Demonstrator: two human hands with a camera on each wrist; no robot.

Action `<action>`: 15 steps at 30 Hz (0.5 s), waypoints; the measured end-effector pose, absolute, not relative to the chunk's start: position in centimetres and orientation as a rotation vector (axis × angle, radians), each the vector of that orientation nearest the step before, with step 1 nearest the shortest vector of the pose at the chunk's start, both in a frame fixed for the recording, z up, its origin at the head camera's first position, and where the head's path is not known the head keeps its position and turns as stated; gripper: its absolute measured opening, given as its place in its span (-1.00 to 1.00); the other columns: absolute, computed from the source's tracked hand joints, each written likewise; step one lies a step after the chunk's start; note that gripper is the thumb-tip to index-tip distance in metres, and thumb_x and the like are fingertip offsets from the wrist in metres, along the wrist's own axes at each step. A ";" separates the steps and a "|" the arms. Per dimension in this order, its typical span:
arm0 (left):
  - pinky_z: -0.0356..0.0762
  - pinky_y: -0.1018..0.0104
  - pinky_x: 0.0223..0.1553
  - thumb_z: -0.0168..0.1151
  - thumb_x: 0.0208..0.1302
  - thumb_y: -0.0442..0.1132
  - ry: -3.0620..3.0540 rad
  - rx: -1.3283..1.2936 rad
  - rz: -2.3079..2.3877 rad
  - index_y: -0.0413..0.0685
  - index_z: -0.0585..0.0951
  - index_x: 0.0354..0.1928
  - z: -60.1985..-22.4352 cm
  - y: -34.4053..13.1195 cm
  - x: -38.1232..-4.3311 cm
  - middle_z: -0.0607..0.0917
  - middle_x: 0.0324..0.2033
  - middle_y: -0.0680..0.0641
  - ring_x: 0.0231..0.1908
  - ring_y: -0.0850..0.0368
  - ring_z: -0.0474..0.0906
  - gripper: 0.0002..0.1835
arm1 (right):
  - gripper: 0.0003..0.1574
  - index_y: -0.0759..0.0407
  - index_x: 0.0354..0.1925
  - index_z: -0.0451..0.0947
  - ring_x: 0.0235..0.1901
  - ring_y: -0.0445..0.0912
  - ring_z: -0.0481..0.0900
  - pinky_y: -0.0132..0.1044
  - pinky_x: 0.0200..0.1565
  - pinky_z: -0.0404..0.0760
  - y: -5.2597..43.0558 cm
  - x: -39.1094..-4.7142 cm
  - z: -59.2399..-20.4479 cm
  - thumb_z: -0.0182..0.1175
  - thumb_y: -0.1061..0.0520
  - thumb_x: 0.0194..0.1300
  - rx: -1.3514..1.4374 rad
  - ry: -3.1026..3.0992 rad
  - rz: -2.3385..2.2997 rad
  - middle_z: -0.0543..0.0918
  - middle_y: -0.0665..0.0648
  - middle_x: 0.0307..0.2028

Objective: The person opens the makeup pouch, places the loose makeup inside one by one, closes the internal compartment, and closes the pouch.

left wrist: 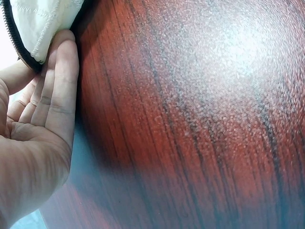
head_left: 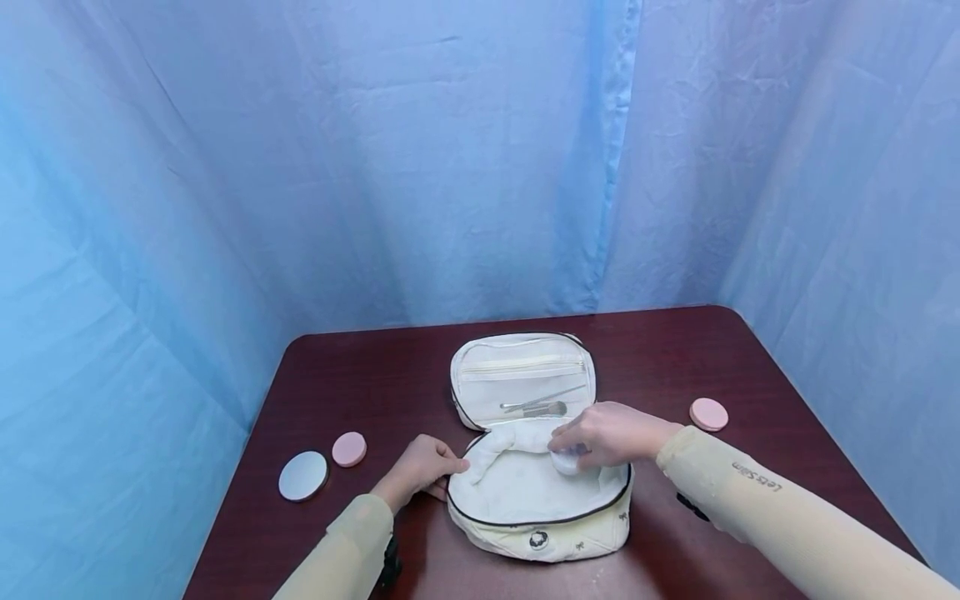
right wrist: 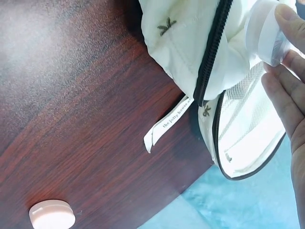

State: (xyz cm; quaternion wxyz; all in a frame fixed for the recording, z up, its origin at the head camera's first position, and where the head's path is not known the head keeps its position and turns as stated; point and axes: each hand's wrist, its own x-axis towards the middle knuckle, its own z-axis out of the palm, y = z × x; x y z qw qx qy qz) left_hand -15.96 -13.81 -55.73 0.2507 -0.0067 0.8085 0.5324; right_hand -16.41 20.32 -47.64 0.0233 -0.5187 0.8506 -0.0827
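Observation:
A cream cosmetic bag (head_left: 498, 533) stands unzipped on the table, its lid folded back. My left hand (head_left: 422, 468) pinches the left rim, thumb on top and fingers along the outer wall; the left wrist view shows the fingers (left wrist: 62, 90) close to the dark zipper. Over the bag's right part, my right hand (head_left: 611, 432) grips a small white and clear jar (head_left: 565, 462) between thumb and fingers. In the right wrist view the jar (right wrist: 259, 28) appears above the bag's padded opening. Makeup brushes (head_left: 546, 408) lie in the lid's mesh pocket.
Left of the bag are a round pale disc (head_left: 303, 476) and a pink round compact (head_left: 348, 449). Another pink compact (head_left: 708, 414) sits on the right, beyond my right forearm. Blue curtains (head_left: 450, 167) hang behind and beside the dark wooden table (head_left: 375, 367).

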 end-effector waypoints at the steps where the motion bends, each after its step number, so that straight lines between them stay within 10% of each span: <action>1: 0.74 0.07 -0.46 0.46 0.24 -0.25 2.202 -0.016 1.448 -0.25 0.70 -0.39 -55.7 -13.8 -15.9 0.60 -0.62 -0.02 -0.70 0.19 0.58 -0.81 | -0.46 -0.03 0.09 0.72 -0.07 -0.21 0.74 -0.22 -0.14 0.70 20.3 -16.3 -47.7 0.49 0.13 0.08 -1.610 2.631 -0.250 0.77 -0.04 0.02; 9: 0.74 0.08 -0.47 0.46 0.24 -0.25 2.214 -0.016 1.446 -0.26 0.70 -0.38 -55.7 -13.8 -16.0 0.61 -0.60 -0.03 -0.69 0.19 0.58 -0.81 | -0.50 -0.08 -0.06 0.70 -0.29 -0.31 0.65 -0.34 -0.36 0.61 19.6 -15.8 -48.2 0.52 0.14 -0.05 -1.728 2.604 -0.177 0.76 -0.18 -0.08; 15: 0.74 0.08 -0.47 0.46 0.24 -0.25 2.213 -0.010 1.444 -0.26 0.71 -0.37 -55.7 -14.0 -16.0 0.62 -0.60 -0.03 -0.69 0.18 0.59 -0.82 | -0.50 -0.09 -0.07 0.70 -0.02 -0.16 0.70 -0.20 -0.23 0.70 20.0 -15.5 -48.4 0.52 0.14 -0.06 -1.705 2.623 -0.057 0.76 -0.11 -0.04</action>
